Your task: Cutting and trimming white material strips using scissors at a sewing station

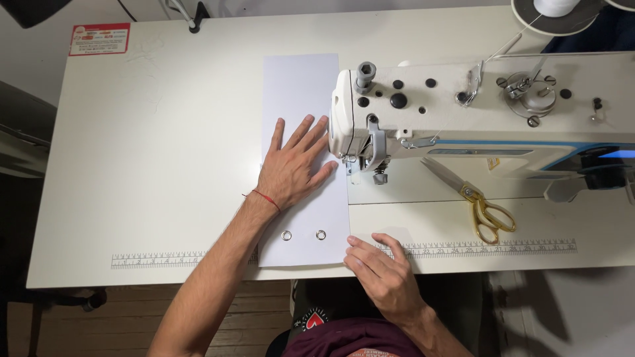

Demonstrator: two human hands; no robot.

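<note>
Beside the white industrial sewing machine (476,112), just to its left, we keep a long rectangular strip of pale lilac-white material (301,86) lying flat on the cream worktable (145,165). Our left hand (294,165) lies open on the strip, fingers spread and palm down, just left of the machine's head; spread like this, it seems to pin the strip flat and keep its long right edge running straight toward the presser foot (378,177). Our right hand (387,271) sits at the strip's near right corner, in front of the machine, fingers loosely curled and fingertips touching the corner, gripping nothing that we can see; placed there, it probably steadies the tail end so the strip stays parallel to the machine's bed. Two small metal eyelets (303,235) sit in the strip's near end, between our two hands. A pair of gold-handled scissors (473,198) rests on the bed under the machine's arm, well apart from both hands, likely within reach without crowding the strip. A printed ruler scale (159,259) runs along the table's near edge, in front of the machine.
</note>
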